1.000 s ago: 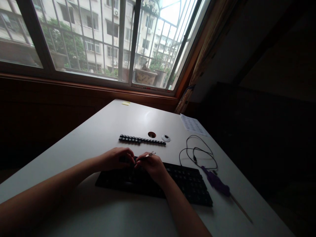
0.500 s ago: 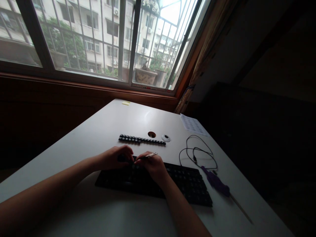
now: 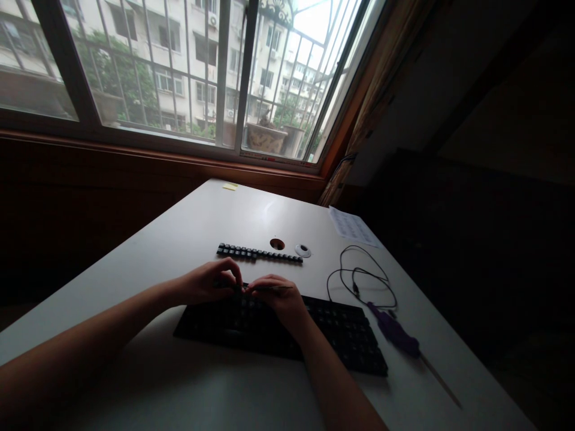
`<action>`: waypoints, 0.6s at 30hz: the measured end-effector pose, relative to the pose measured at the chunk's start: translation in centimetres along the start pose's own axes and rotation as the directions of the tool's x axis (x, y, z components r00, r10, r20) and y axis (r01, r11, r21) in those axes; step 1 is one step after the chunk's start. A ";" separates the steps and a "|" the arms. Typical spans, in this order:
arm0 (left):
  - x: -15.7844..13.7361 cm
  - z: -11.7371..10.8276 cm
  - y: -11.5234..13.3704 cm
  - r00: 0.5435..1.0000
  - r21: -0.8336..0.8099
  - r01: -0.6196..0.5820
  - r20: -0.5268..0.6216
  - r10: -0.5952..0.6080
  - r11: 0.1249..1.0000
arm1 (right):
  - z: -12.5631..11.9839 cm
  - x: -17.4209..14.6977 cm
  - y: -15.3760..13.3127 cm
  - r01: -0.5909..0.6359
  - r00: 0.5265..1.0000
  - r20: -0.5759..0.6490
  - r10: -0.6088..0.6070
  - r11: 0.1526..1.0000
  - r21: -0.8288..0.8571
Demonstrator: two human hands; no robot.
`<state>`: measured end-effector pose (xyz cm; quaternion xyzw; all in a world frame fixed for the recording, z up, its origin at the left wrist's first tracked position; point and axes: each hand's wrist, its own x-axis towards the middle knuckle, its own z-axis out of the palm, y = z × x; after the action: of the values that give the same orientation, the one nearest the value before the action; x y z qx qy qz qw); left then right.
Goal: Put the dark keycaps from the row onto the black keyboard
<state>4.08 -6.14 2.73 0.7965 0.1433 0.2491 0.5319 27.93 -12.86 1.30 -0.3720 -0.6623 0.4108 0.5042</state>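
Two rows of keycaps [image 3: 260, 254] line the bench [image 3: 179, 239] beyond the keyboard [image 3: 265, 332], likely for order; the right hand [image 3: 285, 302] grasps a thin tool [image 3: 282, 287], seemingly for precision; the left hand's [image 3: 210, 281] grip I cannot tell.

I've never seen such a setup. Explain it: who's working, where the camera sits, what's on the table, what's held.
There is no machine here: a person works bare-handed, filmed by one camera worn on the head. The left hand and right hand are close together over the far edge of a black keyboard. The right holds a slim tool; whether the left holds anything is too dark to tell. On the white table lie lined-up keycaps, a cable, a purple-handled tool and a printed sheet.
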 end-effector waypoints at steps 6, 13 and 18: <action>-0.1 0.1 -0.3 0.999 -0.086 0.044 0.001 -0.044 0.995 | 0.1 0.0 -0.3 0.005 1.000 -0.004 -0.005 1.000 -0.001; -0.1 -0.1 -0.7 0.999 -0.046 0.036 -0.009 -0.037 0.998 | 0.0 -0.1 -0.2 -0.007 1.000 -0.019 0.006 0.998 -0.056; 0.0 -0.2 -0.7 0.999 0.014 0.033 -0.017 -0.033 0.999 | 0.0 -0.1 0.0 0.006 1.000 -0.020 -0.007 0.999 -0.051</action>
<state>3.95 -5.73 2.14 0.7956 0.1626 0.2462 0.5291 27.99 -12.89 1.27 -0.3869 -0.6686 0.3883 0.5025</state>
